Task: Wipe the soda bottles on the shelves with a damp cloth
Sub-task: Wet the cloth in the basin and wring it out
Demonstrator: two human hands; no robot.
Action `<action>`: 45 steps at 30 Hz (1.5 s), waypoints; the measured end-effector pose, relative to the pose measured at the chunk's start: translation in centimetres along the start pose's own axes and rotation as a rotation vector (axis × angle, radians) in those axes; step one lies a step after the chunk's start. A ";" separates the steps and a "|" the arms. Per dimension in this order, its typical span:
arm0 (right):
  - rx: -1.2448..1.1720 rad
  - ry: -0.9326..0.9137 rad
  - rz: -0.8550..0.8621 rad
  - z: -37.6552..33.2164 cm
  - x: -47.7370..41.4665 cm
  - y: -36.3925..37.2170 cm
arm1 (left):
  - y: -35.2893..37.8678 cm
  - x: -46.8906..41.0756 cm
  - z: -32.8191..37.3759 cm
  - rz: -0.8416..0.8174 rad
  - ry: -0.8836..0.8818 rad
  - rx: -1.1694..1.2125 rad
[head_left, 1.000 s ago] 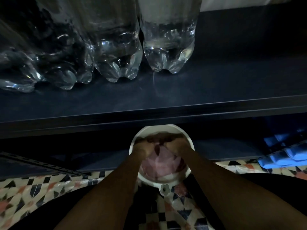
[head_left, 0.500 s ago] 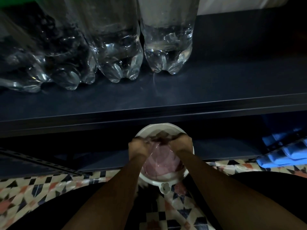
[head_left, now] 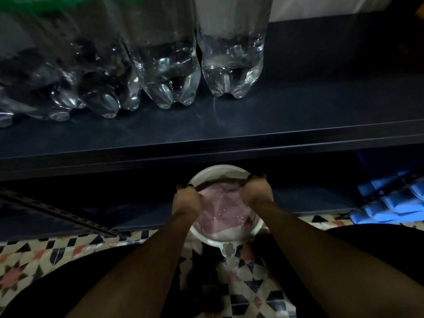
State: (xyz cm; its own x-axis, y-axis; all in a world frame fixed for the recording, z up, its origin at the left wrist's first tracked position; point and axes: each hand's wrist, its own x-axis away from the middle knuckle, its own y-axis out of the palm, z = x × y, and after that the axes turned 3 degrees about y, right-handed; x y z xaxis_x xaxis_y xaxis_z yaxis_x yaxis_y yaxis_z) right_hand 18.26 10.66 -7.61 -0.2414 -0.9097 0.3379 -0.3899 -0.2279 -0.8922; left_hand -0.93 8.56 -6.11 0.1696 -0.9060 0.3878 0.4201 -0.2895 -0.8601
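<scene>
On dark shelf, soda bottles stand upright.

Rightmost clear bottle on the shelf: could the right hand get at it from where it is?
Probably yes. The right hand is low in the white basin gripping the pink cloth, but the rightmost bottle stands near the shelf front with nothing before it.

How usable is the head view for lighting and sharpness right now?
Head view: dim overall; bottles catch small glare highlights, the leftmost ones smeared and bent by wide-angle distortion; pink cloth in the white basin is readable between left hand and right hand; under the shelf is deep shadow.
</scene>
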 end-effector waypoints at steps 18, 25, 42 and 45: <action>-0.324 -0.179 0.030 -0.8 4.9 -11.8 | -10.2 4.9 0.8 -0.016 0.257 0.219; -0.438 -0.168 -0.034 -0.4 4.5 -10.8 | -8.3 4.7 -0.1 -0.172 0.150 0.320; -0.403 -0.116 -0.044 0.7 3.1 -8.3 | -6.2 3.6 -0.1 -0.084 0.147 0.350; -0.449 -0.107 -0.075 0.7 3.7 -8.0 | -5.7 3.6 0.2 -0.022 0.125 0.450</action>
State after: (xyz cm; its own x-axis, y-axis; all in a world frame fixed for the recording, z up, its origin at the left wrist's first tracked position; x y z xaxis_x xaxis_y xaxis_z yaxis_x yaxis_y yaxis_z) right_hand 21.12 8.88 0.53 -0.1137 -0.9325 0.3429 -0.7543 -0.1436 -0.6406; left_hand -2.52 7.04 0.28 0.0590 -0.9395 0.3373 0.7723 -0.1712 -0.6117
